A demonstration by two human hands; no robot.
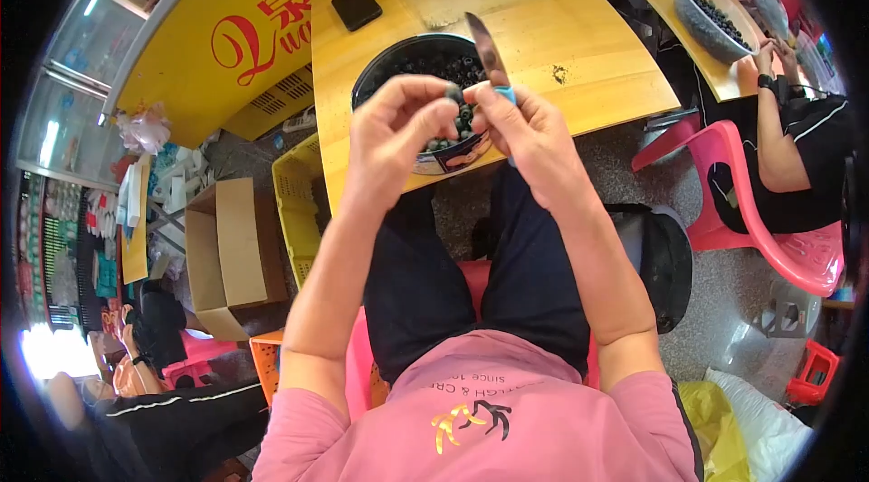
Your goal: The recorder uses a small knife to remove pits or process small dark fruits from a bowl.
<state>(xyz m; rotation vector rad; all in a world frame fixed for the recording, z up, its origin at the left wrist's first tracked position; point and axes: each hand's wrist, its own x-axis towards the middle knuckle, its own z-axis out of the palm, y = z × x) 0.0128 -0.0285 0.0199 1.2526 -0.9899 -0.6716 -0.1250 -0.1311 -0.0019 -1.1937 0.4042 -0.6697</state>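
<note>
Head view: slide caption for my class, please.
Left hand holds a small round piece over a tub; right hand holds a blue-handled knife.

Pink short-sleeved shirt (579,432), dark lettering (453,383) across its chest; nearer, a gold figure (451,429) at left and a black figure (494,419) at right, both brushstroke-like. Trousers (539,301) dark, navy to black. Left hand (391,129) and right hand (536,140) bare, forearms (331,283) likewise.

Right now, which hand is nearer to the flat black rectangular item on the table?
Left. The left hand is by the black tub, below the black item and slightly right in the picture; the right hand, holding the blue-handled knife, is farther right.
</note>
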